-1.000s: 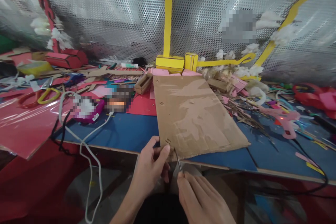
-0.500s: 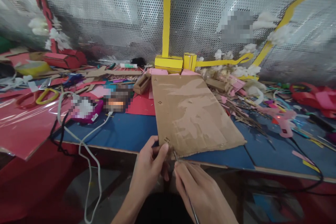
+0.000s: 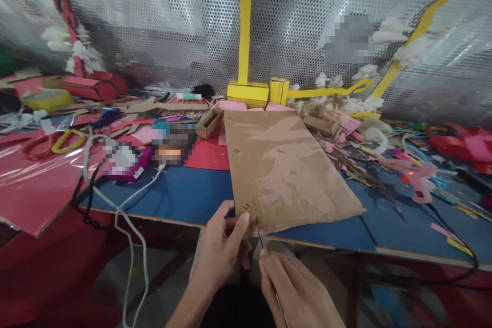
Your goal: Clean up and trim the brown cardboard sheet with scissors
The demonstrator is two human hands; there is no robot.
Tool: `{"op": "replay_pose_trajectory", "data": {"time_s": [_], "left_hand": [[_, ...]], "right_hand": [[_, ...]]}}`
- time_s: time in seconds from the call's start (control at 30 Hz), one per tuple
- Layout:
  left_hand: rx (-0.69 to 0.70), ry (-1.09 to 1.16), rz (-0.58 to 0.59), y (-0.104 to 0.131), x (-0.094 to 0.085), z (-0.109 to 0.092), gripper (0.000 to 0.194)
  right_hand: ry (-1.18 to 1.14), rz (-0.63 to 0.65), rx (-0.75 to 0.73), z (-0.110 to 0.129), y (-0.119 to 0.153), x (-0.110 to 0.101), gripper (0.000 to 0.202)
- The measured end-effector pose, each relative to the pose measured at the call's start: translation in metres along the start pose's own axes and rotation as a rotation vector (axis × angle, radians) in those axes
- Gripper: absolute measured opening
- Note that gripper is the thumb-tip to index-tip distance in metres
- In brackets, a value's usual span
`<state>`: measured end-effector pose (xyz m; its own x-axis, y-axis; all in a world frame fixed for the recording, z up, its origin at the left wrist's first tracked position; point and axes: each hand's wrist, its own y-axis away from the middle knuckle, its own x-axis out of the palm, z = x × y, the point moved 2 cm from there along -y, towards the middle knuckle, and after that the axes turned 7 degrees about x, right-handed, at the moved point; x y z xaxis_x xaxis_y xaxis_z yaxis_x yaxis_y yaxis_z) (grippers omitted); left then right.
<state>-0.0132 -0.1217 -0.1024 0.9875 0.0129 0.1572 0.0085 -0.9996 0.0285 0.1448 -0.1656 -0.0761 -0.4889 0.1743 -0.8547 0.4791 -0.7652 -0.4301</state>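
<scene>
A brown cardboard sheet (image 3: 284,164) with several small slits down its left side lies on the blue table, its near edge reaching the table's front. My left hand (image 3: 226,243) pinches the near left corner, thumb on top and fingers beneath. In my right hand (image 3: 294,284) is a thin metal tool (image 3: 262,240), gripped like a pen. Its tip meets the cardboard's near edge just right of my left thumb. The exact kind of tool cannot be made out.
A pink glue gun (image 3: 417,179) with a lit red light rests at the right, its cable hanging over the edge. Scissors (image 3: 67,141) lie at the left beside a white cable (image 3: 132,243). Yellow cardboard pieces (image 3: 248,93) and scraps line the back against a perforated metal panel (image 3: 172,20).
The tool's tip has shifted slightly toward me along with my right hand. My left hand keeps its hold on the corner, and the view has moved a little.
</scene>
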Motion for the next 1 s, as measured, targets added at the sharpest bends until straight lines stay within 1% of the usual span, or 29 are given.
{"op": "replay_pose_trajectory", "data": {"time_s": [0.17, 0.27, 0.4, 0.67, 0.9, 1.0], "left_hand": [[0.030, -0.013, 0.021, 0.001, 0.000, -0.004, 0.034], [0.041, -0.003, 0.013, 0.002, 0.001, -0.006, 0.034], [0.028, 0.016, -0.028, 0.001, 0.004, -0.004, 0.037], [0.003, 0.022, -0.032, 0.000, 0.001, 0.004, 0.036], [-0.006, 0.027, 0.002, 0.002, 0.001, -0.003, 0.037], [0.000, 0.009, -0.001, 0.002, 0.000, -0.005, 0.037]], "right_hand": [[-0.015, 0.027, 0.042, -0.004, -0.013, 0.001, 0.025], [-0.018, 0.047, 0.047, -0.005, -0.015, 0.000, 0.024], [-0.019, 0.019, 0.010, -0.005, -0.006, -0.003, 0.027], [0.093, -0.059, -0.064, -0.004, 0.019, 0.000, 0.028], [0.056, -0.058, -0.085, -0.005, 0.013, 0.004, 0.030], [0.001, -0.021, -0.055, -0.005, 0.008, 0.005, 0.029]]}}
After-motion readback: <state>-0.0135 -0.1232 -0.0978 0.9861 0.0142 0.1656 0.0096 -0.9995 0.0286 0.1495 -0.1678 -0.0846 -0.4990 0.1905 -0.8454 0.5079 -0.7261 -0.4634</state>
